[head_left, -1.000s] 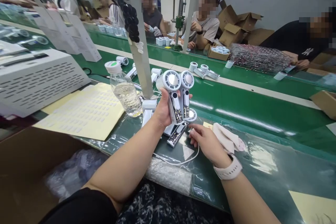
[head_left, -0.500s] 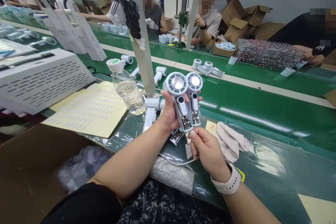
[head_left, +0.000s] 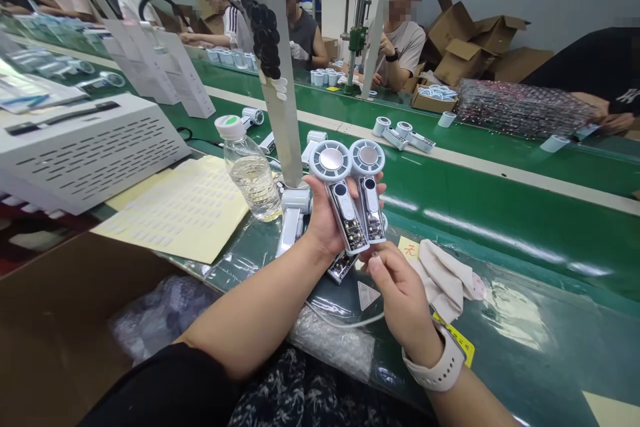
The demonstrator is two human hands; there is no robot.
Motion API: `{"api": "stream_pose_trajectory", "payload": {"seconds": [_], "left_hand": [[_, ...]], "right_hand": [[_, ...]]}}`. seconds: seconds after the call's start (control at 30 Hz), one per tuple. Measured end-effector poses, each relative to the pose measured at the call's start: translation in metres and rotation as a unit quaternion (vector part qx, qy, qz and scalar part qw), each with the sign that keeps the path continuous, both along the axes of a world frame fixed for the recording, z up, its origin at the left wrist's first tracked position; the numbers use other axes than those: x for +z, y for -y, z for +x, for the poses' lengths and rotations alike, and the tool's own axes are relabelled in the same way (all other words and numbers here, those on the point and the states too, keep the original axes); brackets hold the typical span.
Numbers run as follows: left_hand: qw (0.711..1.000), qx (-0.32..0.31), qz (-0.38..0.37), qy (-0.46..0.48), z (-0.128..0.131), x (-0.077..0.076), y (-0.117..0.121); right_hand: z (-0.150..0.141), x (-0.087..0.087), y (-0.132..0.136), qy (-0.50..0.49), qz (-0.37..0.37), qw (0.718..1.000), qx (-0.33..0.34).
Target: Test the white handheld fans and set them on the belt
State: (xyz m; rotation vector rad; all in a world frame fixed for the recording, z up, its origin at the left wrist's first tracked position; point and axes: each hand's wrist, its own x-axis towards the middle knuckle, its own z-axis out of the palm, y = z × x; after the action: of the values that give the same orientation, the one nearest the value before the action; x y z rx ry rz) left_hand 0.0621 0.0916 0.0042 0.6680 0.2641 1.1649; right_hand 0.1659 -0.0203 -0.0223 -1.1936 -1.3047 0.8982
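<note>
My left hand (head_left: pixel 324 219) is wrapped around two light-blue handheld fans side by side. The left fan (head_left: pixel 345 210) overlaps the right fan (head_left: pixel 371 203), and both have round heads with silver centres and open handles showing circuit boards. Close under the handle bottoms, my right hand (head_left: pixel 400 283) pinches the end of a white cable (head_left: pixel 345 325); its plug is mostly hidden by the fingers, and I cannot tell whether it touches a fan. Another fan handle (head_left: pixel 343 267) lies on the table below them. A further fan (head_left: pixel 293 217) rests left of my left hand.
A water bottle (head_left: pixel 250 177) stands beside a metal post (head_left: pixel 280 127) and a yellow sheet of white stickers (head_left: pixel 175 213). A cloth (head_left: pixel 445 280) lies right of my hands, bubble wrap (head_left: pixel 333 343) in front. Fans (head_left: pixel 405 133) sit on the green conveyor (head_left: pixel 500 207); co-workers sit beyond.
My right fingertips have shifted from under the left fan toward the base of the right fan, still on the cable. The fans have turned slightly in my left hand. The whole view has shifted a little.
</note>
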Motion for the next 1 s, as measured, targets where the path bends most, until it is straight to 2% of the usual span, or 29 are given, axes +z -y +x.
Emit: {"api": "stream_pose_trajectory", "payload": {"seconds": [0.1, 0.2, 0.3, 0.4, 0.63, 0.77, 0.87, 0.93, 1.0], "left_hand": [[1.0, -0.015, 0.012, -0.006, 0.0, 0.001, 0.003], [0.999, -0.009, 0.032, -0.013, 0.001, 0.0, 0.007], [0.998, 0.011, 0.052, -0.03, 0.002, 0.0, 0.01], [0.996, 0.019, 0.07, -0.045, 0.001, 0.0, 0.01], [0.995, 0.009, 0.079, -0.052, 0.005, -0.002, 0.014], [0.995, 0.004, 0.084, -0.056, 0.005, -0.005, 0.012], [0.997, 0.01, 0.075, -0.03, 0.001, -0.003, 0.007], [0.998, 0.012, 0.057, -0.023, -0.003, 0.0, 0.006], [0.998, -0.017, 0.051, -0.042, -0.006, 0.003, 0.009]], "right_hand": [[-0.003, -0.004, 0.0, -0.032, -0.056, 0.997, -0.029], [-0.006, -0.006, 0.0, -0.124, -0.079, 0.989, -0.028], [-0.005, -0.004, 0.0, -0.209, -0.105, 0.972, 0.006], [0.001, -0.001, 0.0, -0.207, -0.138, 0.967, 0.049], [-0.009, -0.007, 0.003, -0.233, -0.1, 0.967, 0.002], [-0.006, -0.009, 0.004, -0.159, -0.085, 0.984, -0.004], [0.007, -0.003, 0.003, -0.066, -0.016, 0.998, -0.014], [0.017, 0.0, 0.002, -0.011, 0.036, 0.997, -0.065], [0.025, 0.0, 0.0, 0.023, 0.049, 0.992, -0.117]]}}
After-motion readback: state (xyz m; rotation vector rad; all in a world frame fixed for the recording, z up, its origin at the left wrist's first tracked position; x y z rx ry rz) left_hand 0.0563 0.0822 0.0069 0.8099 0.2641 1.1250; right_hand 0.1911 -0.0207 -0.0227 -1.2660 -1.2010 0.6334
